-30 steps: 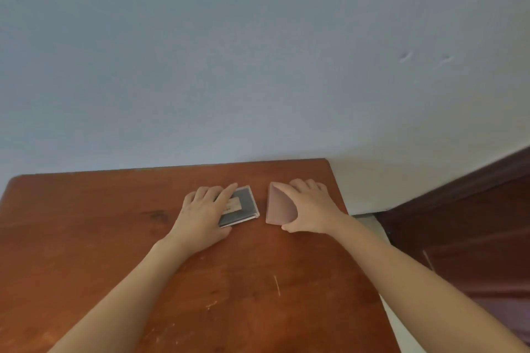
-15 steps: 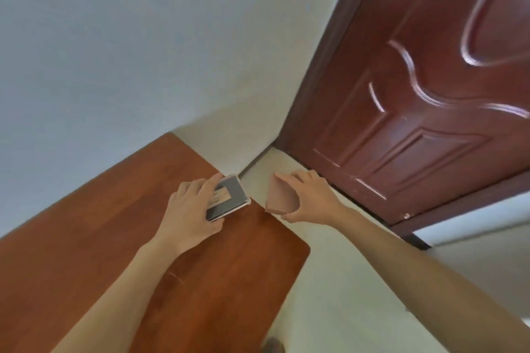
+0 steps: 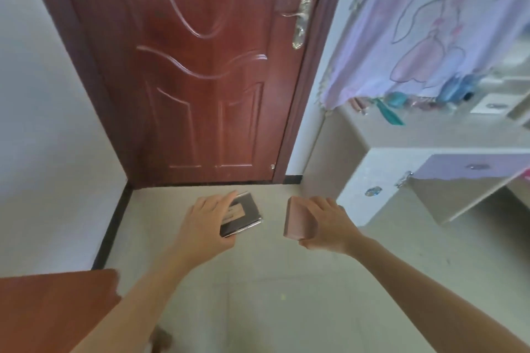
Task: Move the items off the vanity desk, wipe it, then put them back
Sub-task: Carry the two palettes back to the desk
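Observation:
My left hand (image 3: 205, 221) grips a flat dark case with a silver edge and a small label (image 3: 243, 215), held out over the floor. My right hand (image 3: 329, 226) holds a flat pink rectangular case (image 3: 298, 222) level with it, a short gap to the right. Both items are in the air, well away from the brown wooden table (image 3: 54, 306) at the lower left. The pale vanity desk (image 3: 415, 135) stands at the right, with several small items along its back under a hanging purple cloth (image 3: 430, 26).
A dark red door (image 3: 200, 66) with a brass handle (image 3: 301, 20) is straight ahead, shut. A white wall runs along the left. The vanity's open cupboard space (image 3: 447, 198) and a purple drawer (image 3: 476, 166) face me at the right. Light floor tiles lie below my arms.
My view has swung right from the brown table towards the door and vanity. Both hands lifted their cases off the brown table and carried them out over the floor.

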Action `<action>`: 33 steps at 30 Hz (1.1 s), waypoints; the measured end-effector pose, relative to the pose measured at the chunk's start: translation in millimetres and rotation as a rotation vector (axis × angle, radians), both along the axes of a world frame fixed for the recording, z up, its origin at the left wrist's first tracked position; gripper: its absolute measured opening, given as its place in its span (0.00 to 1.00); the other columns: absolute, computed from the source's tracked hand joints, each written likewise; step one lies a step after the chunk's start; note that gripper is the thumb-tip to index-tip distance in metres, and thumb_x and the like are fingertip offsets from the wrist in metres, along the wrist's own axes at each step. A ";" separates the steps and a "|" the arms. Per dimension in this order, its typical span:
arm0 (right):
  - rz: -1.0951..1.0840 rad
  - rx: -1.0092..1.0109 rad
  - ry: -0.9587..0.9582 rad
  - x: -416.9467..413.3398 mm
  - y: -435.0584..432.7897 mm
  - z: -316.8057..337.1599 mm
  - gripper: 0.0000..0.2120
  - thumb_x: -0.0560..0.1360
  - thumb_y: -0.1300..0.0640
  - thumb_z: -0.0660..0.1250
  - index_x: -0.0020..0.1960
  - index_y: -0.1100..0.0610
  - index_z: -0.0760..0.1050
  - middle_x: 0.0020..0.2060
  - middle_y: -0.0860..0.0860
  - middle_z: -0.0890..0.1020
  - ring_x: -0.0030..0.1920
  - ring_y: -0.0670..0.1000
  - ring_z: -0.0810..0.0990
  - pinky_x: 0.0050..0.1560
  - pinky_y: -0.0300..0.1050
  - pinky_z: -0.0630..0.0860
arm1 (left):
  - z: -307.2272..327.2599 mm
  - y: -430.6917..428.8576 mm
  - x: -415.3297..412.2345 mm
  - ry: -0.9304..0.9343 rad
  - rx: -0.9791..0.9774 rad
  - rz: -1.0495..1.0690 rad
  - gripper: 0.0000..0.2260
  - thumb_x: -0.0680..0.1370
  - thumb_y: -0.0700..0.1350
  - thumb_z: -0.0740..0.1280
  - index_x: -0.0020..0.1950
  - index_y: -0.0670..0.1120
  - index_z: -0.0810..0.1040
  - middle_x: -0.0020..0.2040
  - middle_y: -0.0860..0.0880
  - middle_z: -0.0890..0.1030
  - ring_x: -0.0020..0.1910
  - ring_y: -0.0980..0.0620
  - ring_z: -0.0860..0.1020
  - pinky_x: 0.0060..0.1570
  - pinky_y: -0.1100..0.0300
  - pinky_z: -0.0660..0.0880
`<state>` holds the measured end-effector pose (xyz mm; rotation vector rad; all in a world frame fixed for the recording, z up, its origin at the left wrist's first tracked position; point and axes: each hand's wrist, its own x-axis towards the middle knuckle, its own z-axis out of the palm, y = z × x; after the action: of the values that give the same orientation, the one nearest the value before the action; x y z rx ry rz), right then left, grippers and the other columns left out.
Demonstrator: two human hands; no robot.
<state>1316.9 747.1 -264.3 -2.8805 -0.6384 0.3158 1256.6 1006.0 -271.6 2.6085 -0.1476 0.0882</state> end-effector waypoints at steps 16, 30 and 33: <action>-0.436 0.066 -0.185 -55.9 -349.2 71.4 0.43 0.64 0.45 0.72 0.72 0.42 0.52 0.65 0.46 0.65 0.63 0.53 0.64 0.62 0.44 0.62 | 49.7 -330.5 67.9 -0.034 -0.181 -0.279 0.32 0.60 0.55 0.65 0.64 0.54 0.69 0.55 0.52 0.77 0.55 0.46 0.72 0.54 0.53 0.70; -0.477 -0.126 -0.204 60.1 -469.3 82.4 0.43 0.65 0.43 0.71 0.73 0.43 0.50 0.64 0.48 0.66 0.63 0.54 0.64 0.62 0.47 0.61 | 35.0 -457.8 220.0 -0.042 -0.268 -0.364 0.36 0.61 0.52 0.68 0.69 0.48 0.65 0.60 0.48 0.74 0.61 0.46 0.68 0.59 0.53 0.68; -0.471 -0.150 -0.184 108.2 -490.1 81.2 0.43 0.65 0.43 0.71 0.73 0.43 0.50 0.63 0.48 0.67 0.63 0.54 0.64 0.62 0.48 0.61 | 32.0 -472.3 269.7 -0.016 -0.252 -0.338 0.35 0.64 0.49 0.73 0.69 0.49 0.65 0.60 0.48 0.74 0.61 0.45 0.68 0.60 0.52 0.69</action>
<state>1425.1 257.0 -183.1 -3.1062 0.0569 0.0310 1526.2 533.7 -239.6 2.2973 -0.5430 0.0062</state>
